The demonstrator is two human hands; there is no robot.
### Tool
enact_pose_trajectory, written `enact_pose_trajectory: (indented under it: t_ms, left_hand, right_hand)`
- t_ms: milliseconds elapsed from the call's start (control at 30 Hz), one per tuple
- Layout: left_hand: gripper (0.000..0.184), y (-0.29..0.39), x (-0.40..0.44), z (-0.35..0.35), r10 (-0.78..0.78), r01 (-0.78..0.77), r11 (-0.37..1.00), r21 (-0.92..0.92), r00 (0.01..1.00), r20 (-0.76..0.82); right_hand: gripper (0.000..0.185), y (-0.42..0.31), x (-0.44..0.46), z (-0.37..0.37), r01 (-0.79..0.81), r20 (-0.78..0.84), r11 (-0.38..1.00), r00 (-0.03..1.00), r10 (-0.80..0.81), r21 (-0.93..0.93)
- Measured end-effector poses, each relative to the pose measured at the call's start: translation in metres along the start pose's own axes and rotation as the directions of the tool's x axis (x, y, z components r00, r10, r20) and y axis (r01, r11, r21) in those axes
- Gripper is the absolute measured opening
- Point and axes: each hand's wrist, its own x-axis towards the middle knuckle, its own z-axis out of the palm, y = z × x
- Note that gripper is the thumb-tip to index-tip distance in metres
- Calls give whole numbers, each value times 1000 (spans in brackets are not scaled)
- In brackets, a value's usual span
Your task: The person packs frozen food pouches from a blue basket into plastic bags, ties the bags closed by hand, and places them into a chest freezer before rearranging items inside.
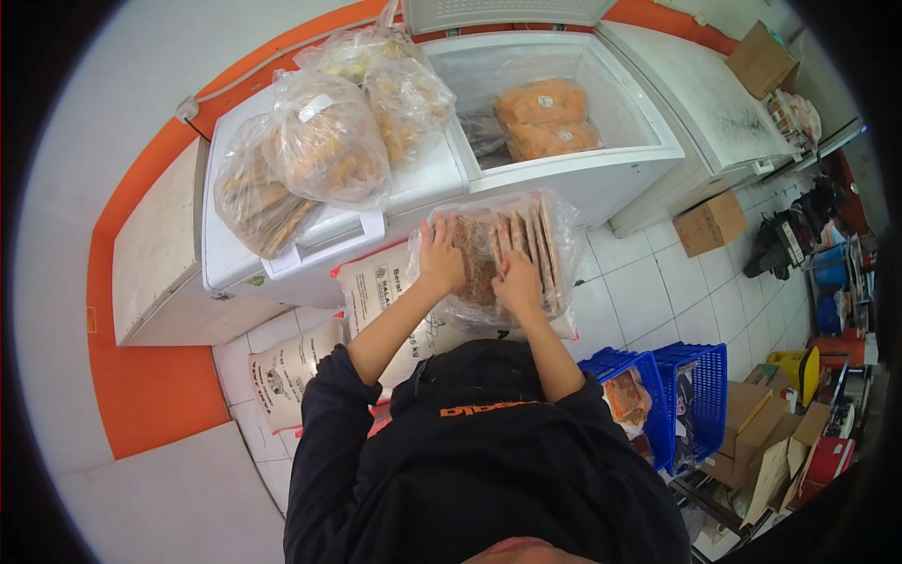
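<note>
A clear plastic bag in front of me holds several flat brown packs, some lying flat and others standing on edge toward the right. My left hand rests on the bag's left side with its fingers stretched over the plastic and packs. Bent and closed, the fingers of my right hand grip the near end of a flat pack among the upright ones. The bag sits above printed white sacks, beside the freezer front.
Behind the bag stands an open chest freezer containing orange packs. Filled plastic bags lie on its closed lid section. Blue baskets are at my right, near cardboard boxes. Another box sits on the tiled floor.
</note>
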Motion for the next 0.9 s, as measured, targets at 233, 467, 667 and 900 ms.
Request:
enact_pose_trajectory:
  t_ms: [233, 467, 667, 900]
  left_hand:
    - [42, 3, 9, 16, 59, -55, 929, -365, 998, -1]
    - [64, 26, 25, 26, 235, -244, 937, -248, 970, -67]
    - [42, 41, 26, 26, 0, -1, 1000, -9, 989, -149]
    - [35, 49, 41, 19, -166, 158, 955, 251, 986, 12]
  right_hand:
    - [19, 37, 7, -24, -50, -68, 990, 996, 59, 129]
    - [20, 52, 5, -27, -22, -129, 999, 991, 26, 39]
    - [47, 4, -6, -34, -78, -88, 979, 994, 62, -190]
    - [51, -5, -9, -16, -46, 32, 974, 998, 54, -220]
